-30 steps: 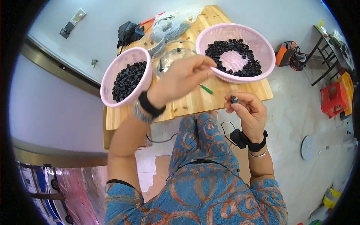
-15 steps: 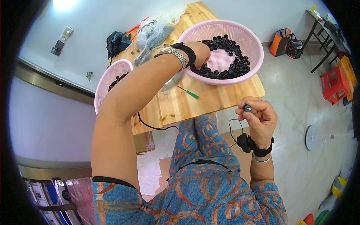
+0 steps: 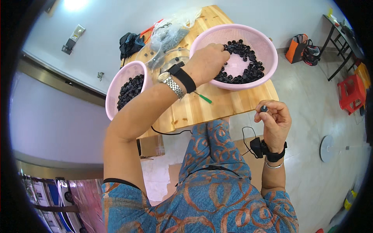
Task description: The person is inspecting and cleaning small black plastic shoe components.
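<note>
My right hand (image 3: 276, 120) is raised off the table's right front corner. Its thumb and fingers pinch a small black knob (image 3: 264, 109) with a pale line on it. My left hand (image 3: 210, 64) reaches over the near left rim of the large pink basket (image 3: 270, 58), back of the hand up. Its fingers are curled in and their tips are mostly hidden, so whatever they may hold does not show. Many loose black knobs (image 3: 254, 72) lie around the basket's floor, leaving a bare patch in the middle.
A smaller pink basket (image 3: 110, 95) with more black knobs (image 3: 131, 90) stands left, beyond my left forearm. A green-handled screwdriver (image 3: 205, 98) lies on the wooden table (image 3: 233, 101). Clear plastic bags (image 3: 167, 35) and a black cloth bundle (image 3: 130, 44) are at the back left.
My left hand has lifted from the knobs and drawn back toward the basket's left rim. In my right fingers the knob has turned, its pale line now upright. The whole view has shifted slightly.
</note>
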The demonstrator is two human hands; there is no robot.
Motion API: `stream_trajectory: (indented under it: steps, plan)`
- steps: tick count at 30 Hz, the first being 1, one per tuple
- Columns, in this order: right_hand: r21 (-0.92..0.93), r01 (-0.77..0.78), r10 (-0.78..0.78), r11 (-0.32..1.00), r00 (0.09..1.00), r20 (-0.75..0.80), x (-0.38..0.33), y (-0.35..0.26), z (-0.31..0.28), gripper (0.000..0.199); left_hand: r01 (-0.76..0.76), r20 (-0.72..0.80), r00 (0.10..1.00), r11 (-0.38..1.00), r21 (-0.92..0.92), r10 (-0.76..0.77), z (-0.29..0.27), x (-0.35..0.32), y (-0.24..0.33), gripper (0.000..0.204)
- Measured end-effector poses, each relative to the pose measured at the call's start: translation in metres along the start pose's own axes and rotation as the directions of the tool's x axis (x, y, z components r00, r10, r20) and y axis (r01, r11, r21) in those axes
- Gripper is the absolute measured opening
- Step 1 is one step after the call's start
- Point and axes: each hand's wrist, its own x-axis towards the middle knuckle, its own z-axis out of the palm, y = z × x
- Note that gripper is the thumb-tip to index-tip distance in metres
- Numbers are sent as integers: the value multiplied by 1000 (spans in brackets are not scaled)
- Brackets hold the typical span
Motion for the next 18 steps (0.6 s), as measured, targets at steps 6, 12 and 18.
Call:
stream_trajectory:
  steps: [6,12,18]
  plan:
    - [14,-2,2,1000,1000,26,-7,9,14,22,6,-215,975,979,-206,-51,-27,-45,35,20]
    - [129,-163,160,978,987,36,-17,21,28,21,-92,-296,955,944,-317,-6,-26,-90,87,16]
    - [352,-318,262,880,945,198,-26,38,55,20,150,186,817,-110,-983,-546,-29,-152,102,19]
